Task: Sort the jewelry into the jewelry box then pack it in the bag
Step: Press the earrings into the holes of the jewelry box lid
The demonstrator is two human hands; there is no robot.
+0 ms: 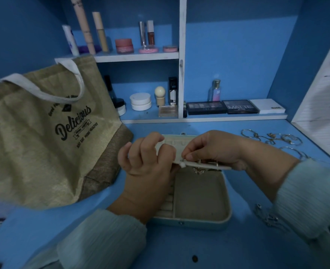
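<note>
At a blue vanity desk (179,247), the open jewelry box (199,197) lies under both hands: the left hand (146,158) grips its earring panel (205,165) steady while the right hand (214,148) pinches an earring (184,157) onto it. The bag (43,133) waits alongside.

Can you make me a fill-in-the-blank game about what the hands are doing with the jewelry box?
1. The open jewelry box sits on a table whose colour is ____.
2. The tote bag bears the big word ____.
3. The right hand pinches a small earring at the box's ____ panel.
4. The loose bracelets lie on the person's ____ side.

Missing words: blue; Delicious; earring; right
</note>
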